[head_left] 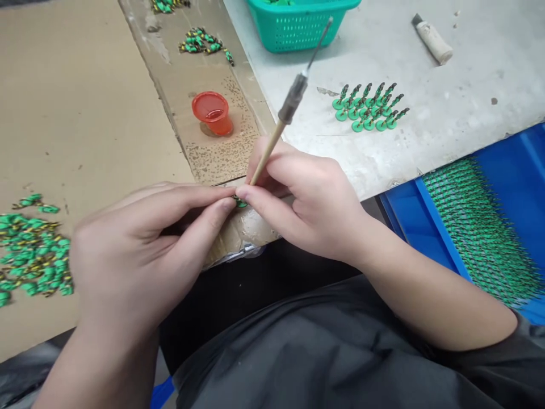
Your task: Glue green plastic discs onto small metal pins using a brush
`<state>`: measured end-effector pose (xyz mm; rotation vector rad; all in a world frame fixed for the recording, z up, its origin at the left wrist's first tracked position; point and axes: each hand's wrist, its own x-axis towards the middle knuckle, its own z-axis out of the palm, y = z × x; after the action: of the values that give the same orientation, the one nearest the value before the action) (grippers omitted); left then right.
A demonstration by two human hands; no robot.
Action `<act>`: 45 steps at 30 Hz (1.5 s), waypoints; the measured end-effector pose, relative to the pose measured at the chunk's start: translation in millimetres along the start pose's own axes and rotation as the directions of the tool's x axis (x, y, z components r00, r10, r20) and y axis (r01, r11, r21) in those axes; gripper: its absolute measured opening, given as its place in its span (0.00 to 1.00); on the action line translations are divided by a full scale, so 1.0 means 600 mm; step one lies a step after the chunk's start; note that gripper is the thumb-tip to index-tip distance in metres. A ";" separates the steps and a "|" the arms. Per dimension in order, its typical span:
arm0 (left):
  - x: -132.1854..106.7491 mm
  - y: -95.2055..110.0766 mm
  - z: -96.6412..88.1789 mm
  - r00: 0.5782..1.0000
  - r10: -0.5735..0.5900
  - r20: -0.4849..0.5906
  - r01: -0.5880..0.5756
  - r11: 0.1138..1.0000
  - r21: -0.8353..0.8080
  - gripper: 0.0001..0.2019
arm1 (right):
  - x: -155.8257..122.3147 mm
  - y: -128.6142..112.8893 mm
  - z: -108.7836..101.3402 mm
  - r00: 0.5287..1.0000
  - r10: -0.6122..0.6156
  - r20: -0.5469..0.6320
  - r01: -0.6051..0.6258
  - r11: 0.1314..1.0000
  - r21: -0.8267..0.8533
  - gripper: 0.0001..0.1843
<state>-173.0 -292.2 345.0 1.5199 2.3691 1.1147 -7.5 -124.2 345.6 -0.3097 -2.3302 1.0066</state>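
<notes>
My left hand (pixel 140 250) and my right hand (pixel 306 199) meet at the table's front edge. Between their fingertips they pinch a small green piece (pixel 240 201), mostly hidden. My right hand also holds a thin paintbrush (pixel 285 113) with a wooden handle and dark ferrule, slanting up and to the right. A small orange cup (pixel 213 112) stands on the cardboard just beyond my hands.
A heap of green and yellow pieces (pixel 32 255) lies at the left, more (pixel 204 42) at the back. Several green pieces on round bases (pixel 368 108) stand on the grey board. A teal basket (pixel 298 23), a white tube (pixel 432 40) and a blue tray (pixel 481 227) of green pieces are nearby.
</notes>
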 end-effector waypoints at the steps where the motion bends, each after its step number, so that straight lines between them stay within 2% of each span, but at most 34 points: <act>1: 0.000 -0.001 0.000 1.000 0.013 0.002 -0.013 1.000 -0.005 0.06 | 0.001 0.000 0.000 1.000 -0.023 -0.009 0.023 1.000 0.004 0.12; 5: 0.002 -0.003 0.000 0.998 0.056 0.001 -0.056 0.998 -0.028 0.07 | 0.004 0.001 -0.005 0.996 -0.079 0.042 0.079 0.997 0.001 0.07; 10: 0.003 -0.003 0.001 0.997 0.074 0.000 -0.074 0.996 -0.049 0.08 | 0.006 -0.004 -0.013 0.993 -0.022 0.114 0.025 0.999 -0.022 0.06; 22: 0.002 -0.009 0.004 0.996 0.089 0.003 -0.089 0.995 -0.045 0.10 | 0.006 -0.010 -0.014 0.995 -0.021 0.094 0.020 1.000 0.005 0.08; 31: 0.001 -0.009 0.002 0.994 0.108 0.002 -0.108 0.992 -0.057 0.11 | -0.002 -0.008 -0.007 0.994 -0.080 0.078 0.079 0.997 0.013 0.07; 36: 0.001 -0.009 0.001 0.992 0.123 -0.011 -0.124 0.990 -0.063 0.07 | 0.005 -0.030 -0.008 0.987 0.023 0.157 -0.016 0.999 -0.042 0.07; 39: 0.001 -0.009 0.002 0.987 0.160 -0.033 -0.161 0.986 -0.034 0.06 | 0.010 -0.036 -0.005 0.980 -0.008 0.198 0.016 0.999 -0.038 0.06; 41: 0.001 -0.008 0.002 0.987 0.159 -0.035 -0.159 0.987 -0.022 0.06 | 0.010 -0.031 -0.003 0.985 -0.004 0.175 0.009 1.000 -0.028 0.06; 45: 0.004 -0.006 0.002 0.987 0.158 -0.016 -0.159 0.986 -0.041 0.06 | -0.005 -0.011 -0.005 0.999 0.038 -0.007 -0.038 0.999 0.010 0.09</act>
<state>-176.3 -290.6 342.6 1.7175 2.2498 1.2019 -3.1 -128.2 350.7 -0.3544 -2.3206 1.0328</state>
